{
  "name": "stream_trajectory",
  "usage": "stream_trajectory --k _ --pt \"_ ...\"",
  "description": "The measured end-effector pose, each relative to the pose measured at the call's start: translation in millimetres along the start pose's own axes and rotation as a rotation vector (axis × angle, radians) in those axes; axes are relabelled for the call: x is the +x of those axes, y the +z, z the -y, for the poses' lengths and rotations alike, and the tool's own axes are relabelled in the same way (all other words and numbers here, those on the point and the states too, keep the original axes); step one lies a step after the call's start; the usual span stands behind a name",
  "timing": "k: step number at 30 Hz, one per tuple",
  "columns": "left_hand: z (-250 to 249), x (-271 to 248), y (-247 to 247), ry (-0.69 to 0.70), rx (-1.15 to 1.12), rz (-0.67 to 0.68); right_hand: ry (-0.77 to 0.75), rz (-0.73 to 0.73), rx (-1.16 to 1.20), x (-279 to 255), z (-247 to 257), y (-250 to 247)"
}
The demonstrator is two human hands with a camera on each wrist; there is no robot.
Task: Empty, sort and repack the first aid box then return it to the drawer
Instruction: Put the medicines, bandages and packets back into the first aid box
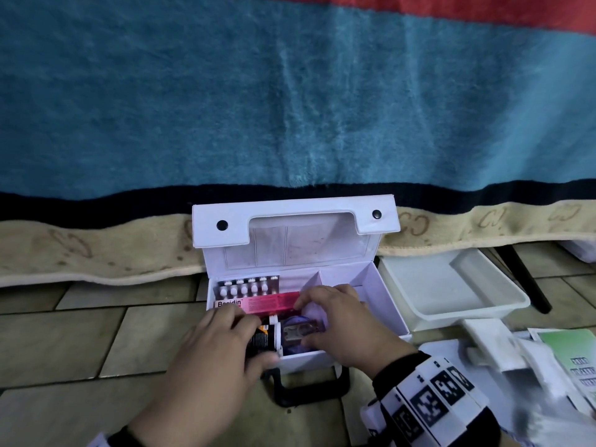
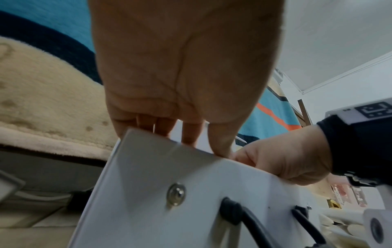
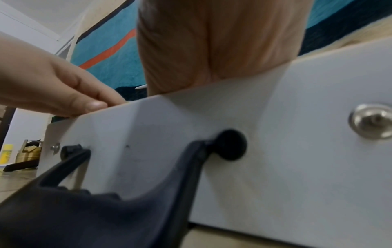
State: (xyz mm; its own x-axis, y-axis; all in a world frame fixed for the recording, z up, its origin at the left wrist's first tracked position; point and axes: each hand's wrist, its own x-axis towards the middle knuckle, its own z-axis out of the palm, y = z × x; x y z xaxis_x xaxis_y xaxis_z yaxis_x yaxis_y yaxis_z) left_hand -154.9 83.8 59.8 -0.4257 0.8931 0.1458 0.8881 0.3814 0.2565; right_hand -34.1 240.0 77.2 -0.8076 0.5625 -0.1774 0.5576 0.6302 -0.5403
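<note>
- First aid box [image 1: 364, 279], a white rectangular case with its lid [image 1: 290, 233] propped upright, sits at the lower centre of the head view on the tan tiled floor [image 1: 80, 333]; its black carry handle [image 1: 309, 391] lies flat on the tiles at the near side.
- Behind the lid hangs a blue, cream-edged blanket [image 1: 290, 108], touching or nearly touching the lid's back; I cannot tell which.
- Inside, a divider splits the box: the right compartment shows bare white walls, while the left one holds a silver blister pack of white pills [image 1: 248, 285] standing at the back, a pink rectangular carton [image 1: 267, 303] lying across in front of it, and a dark bottle with a white cap [image 1: 264, 338] at the near wall.
- Left hand [image 1: 222, 346] reaches over the near left rim, fingers curled round the dark bottle.
- Right hand [image 1: 342, 321] has its fingers bent over the middle of the box, its fingertips at the pink carton's right end and above a dark round item [image 1: 295, 333]; whether it grips anything I cannot tell.
- In the left wrist view the left hand's fingers [image 2: 191, 132] dip behind the box's front wall [image 2: 191, 201].
- Just right of the box stands a white plastic tray [image 1: 467, 304]; white packets and a green-printed leaflet [image 1: 574, 356] crowd the lower right corner, while bare tiles lie open at the left.
</note>
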Motion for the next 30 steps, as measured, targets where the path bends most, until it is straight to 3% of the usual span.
stream_trajectory --k 6,14,21,30 --pt "-5 2 -3 0.001 0.098 0.085 -0.013 -0.001 0.006 -1 -2 0" --pt "-14 0 -11 -0.114 -0.012 0.138 -0.005 -0.004 0.042 -2 -3 2" --pt "-17 0 -14 -0.110 -0.040 0.111 0.008 -0.033 0.037 -3 1 3" --pt "-29 -3 -19 -0.032 -0.003 0.070 -0.056 -0.330 0.049 -58 7 -35"
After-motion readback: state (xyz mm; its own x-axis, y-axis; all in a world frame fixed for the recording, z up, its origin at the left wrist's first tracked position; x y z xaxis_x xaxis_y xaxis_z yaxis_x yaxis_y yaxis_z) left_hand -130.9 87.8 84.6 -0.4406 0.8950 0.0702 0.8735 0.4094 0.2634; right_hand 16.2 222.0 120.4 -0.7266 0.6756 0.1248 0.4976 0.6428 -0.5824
